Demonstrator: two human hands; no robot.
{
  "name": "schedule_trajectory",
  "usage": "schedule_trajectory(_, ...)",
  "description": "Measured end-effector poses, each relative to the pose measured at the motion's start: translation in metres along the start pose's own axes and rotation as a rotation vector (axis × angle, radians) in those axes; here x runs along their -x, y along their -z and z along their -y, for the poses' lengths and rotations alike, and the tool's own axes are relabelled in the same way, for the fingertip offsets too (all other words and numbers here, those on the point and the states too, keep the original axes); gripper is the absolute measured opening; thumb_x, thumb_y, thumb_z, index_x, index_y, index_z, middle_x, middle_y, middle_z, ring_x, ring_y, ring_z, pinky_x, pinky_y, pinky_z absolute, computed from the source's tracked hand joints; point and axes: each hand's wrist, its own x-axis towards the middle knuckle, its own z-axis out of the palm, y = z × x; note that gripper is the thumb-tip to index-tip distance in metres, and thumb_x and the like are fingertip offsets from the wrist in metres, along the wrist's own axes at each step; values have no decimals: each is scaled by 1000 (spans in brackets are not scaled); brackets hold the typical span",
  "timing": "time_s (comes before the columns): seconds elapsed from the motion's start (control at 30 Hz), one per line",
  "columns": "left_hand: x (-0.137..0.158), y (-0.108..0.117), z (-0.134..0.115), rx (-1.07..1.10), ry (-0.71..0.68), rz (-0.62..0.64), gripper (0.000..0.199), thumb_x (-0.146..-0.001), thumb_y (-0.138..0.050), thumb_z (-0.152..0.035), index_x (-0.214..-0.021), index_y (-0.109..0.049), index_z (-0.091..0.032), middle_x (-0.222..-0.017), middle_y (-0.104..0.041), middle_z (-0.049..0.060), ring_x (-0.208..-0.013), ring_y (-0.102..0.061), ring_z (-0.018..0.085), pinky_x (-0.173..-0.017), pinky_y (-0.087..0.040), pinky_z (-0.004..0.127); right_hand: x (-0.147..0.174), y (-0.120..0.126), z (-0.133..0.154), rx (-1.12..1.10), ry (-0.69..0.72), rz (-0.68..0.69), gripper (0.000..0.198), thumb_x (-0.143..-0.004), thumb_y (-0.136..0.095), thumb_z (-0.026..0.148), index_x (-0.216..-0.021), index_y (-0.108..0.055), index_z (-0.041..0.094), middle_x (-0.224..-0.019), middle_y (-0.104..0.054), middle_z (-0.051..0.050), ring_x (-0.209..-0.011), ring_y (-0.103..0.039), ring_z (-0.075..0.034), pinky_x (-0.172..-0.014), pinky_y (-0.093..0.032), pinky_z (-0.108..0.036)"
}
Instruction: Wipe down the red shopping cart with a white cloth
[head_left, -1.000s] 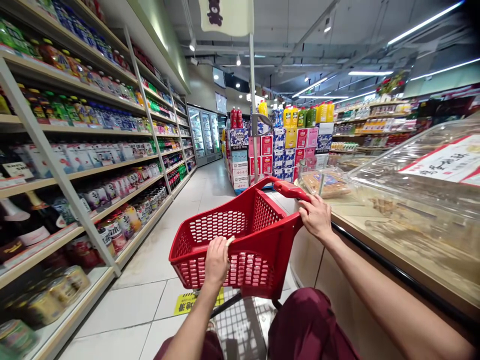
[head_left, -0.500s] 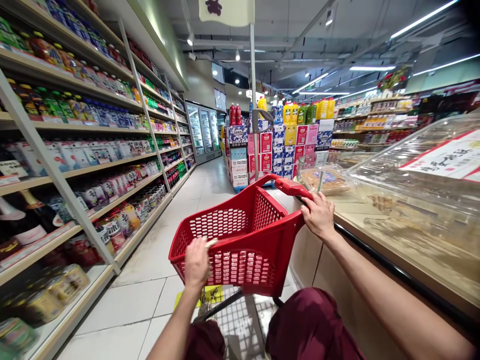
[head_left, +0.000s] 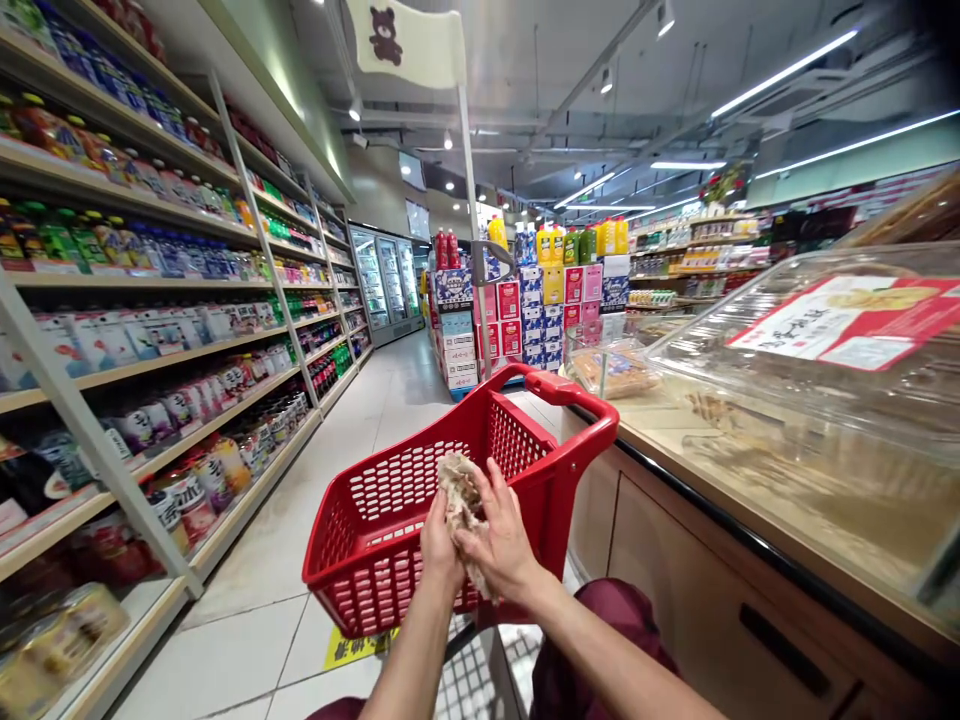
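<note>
Both hands on a crumpled wad over the cart

Now the left hand [head_left: 439, 545] and right hand [head_left: 501, 545] together clutch a crumpled beige wad [head_left: 461, 495] just above the near rim of the red shopping cart [head_left: 375, 540], beside the glass-topped counter [head_left: 750, 500].

Crumpled beige wad [head_left: 461, 500] mostly buried between left hand [head_left: 439, 548] and right hand [head_left: 501, 548]; material unreadable, grip not resolvable. Both forearms cut by bottom edge. Red basket [head_left: 420, 500]: near wall behind the hands, underside and wheels out of sight. Shelf goods [head_left: 150, 330] blurred, labels illegible, left end cropped. Clear display case [head_left: 825, 400]: glare hides contents, right side runs off-frame. Far drink stacks [head_left: 555, 280] too small to read.
</note>
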Motion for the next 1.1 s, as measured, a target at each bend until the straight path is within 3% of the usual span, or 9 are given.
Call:
schedule_trajectory(0.1, 11, -10, -9, -10, 125, 150, 42, -78, -47, -45, -108, -56, -16, -105, -64, 7, -108, -53, 19, -98, -38, 35, -3, 8, -2, 53, 165, 65, 64, -79, -52, 37, -136, -27, 22, -142, -25, -11, -129, -25, -28, -101, -28, -50)
schedule_trajectory(0.2, 19, -19, -12, -187, 77, 297, 50, -79, -40, -53, -111, -55, -18, -116, -58, 8, -117, -46, 21, -103, -32, 40, -21, 28, -7, 62, 197, 25, 43, -83, -43, 23, -125, -44, 22, -126, -46, -10, -115, -44, -20, -94, -41, -37)
schedule_trajectory(0.37, 12, 8, -8, -999, -542, 30, 42, -77, -46, -44, -111, -54, -20, -130, -47, 8, -126, -33, 22, -108, -18, 45, -76, 133, -58, 368, 197, -241, 25, -83, -40, 21, -90, -64, 19, -98, -59, -9, -97, -52, -21, -86, -44, -36)
schedule_trajectory(0.47, 3, 35, 0, -1418, -722, -39, 38, -76, -46, -39, -106, -56, -17, -123, -52, 11, -120, -40, 25, -106, -20, 50, -88, 185, -99, 653, 134, -278, 26, -84, -41, 27, -87, -64, 15, -100, -60, -13, -102, -49, -26, -87, -40, -41)
schedule_trajectory(0.53, -1, 45, 5, -1574, -787, -24, 35, -77, -45, -37, -104, -56, -16, -116, -58, 11, -114, -46, 24, -104, -23, 51, -82, 182, -112, 726, 180, -219, 28, -86, -38, 25, -92, -63, 14, -106, -59, -13, -109, -47, -26, -92, -36, -42)
schedule_trajectory(0.73, -7, 51, 5, -1739, -927, -17, 32, -80, -41, -37, -100, -55, -17, -107, -61, 9, -103, -52, 22, -97, -33, 46, -46, 86, -74, 646, 389, -2, 22, -86, -42, 22, -94, -63, 21, -106, -63, -4, -110, -48, -18, -101, -26, -38)
schedule_trajectory(0.83, -10, 55, 2, -1762, -953, 11, 32, -81, -41, -36, -102, -54, -18, -107, -61, 9, -103, -52, 22, -95, -34, 45, -50, 98, -69, 629, 433, 86, 24, -85, -42, 18, -98, -62, 25, -111, -62, 0, -112, -47, -16, -104, -20, -38)
schedule_trajectory(0.97, -11, 56, 4, -1754, -930, 22, 31, -81, -40, -37, -102, -53, -18, -107, -60, 9, -103, -52, 22, -95, -34, 45, -61, 139, -84, 741, 91, -169, 25, -85, -40, 19, -93, -64, 20, -112, -60, -7, -113, -45, -22, -101, -20, -45)
schedule_trajectory(1.1, -12, 55, 4, -1735, -942, 3, 30, -81, -41, -37, -100, -54, -17, -105, -61, 9, -102, -53, 22, -95, -34, 45, -53, 94, -73, 737, 213, -108, 25, -83, -41, 17, -94, -64, 18, -105, -62, -9, -110, -46, -22, -102, -22, -42)
